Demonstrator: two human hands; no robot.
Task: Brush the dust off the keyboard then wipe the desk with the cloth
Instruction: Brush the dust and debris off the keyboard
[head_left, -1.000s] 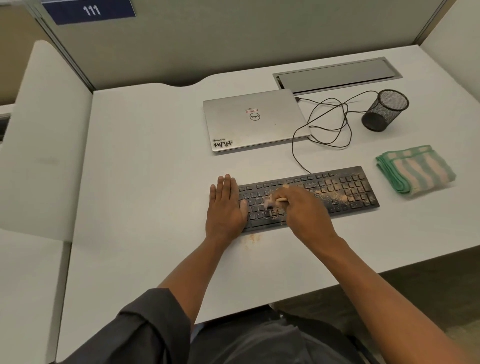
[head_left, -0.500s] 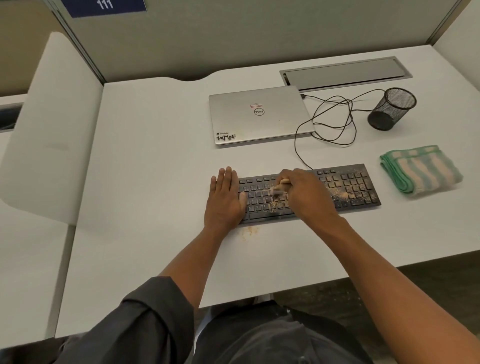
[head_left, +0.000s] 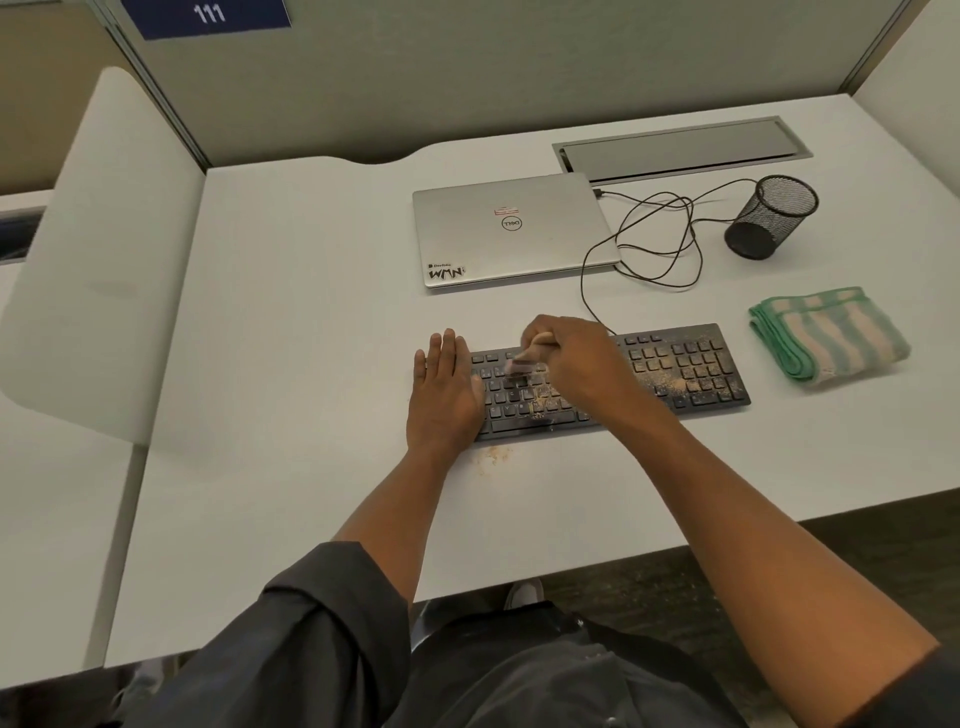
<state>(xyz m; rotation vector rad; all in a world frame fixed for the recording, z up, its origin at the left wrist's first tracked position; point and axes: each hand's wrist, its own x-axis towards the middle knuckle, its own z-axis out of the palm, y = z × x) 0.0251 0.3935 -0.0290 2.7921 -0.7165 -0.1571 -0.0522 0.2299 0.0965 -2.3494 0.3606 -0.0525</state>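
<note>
A black keyboard (head_left: 685, 366) lies on the white desk (head_left: 291, 364), speckled with tan dust, thickest on its right half. My left hand (head_left: 441, 389) lies flat with straight fingers on the keyboard's left end. My right hand (head_left: 576, 358) grips a small wooden-handled brush (head_left: 524, 358), whose bristles meet the upper left keys; the brush is blurred. A folded green and beige striped cloth (head_left: 826, 332) lies to the right of the keyboard, apart from both hands.
A closed silver laptop (head_left: 514, 228) sits behind the keyboard, with a tangled black cable (head_left: 654, 244) to its right. A black mesh pen cup (head_left: 769, 215) lies tipped at the back right. A little dust (head_left: 493, 454) lies on the desk before the keyboard.
My right hand has swept the brush from the keyboard's lower middle keys up and left to the top rows. My left hand has stayed on the keyboard's left end.
</note>
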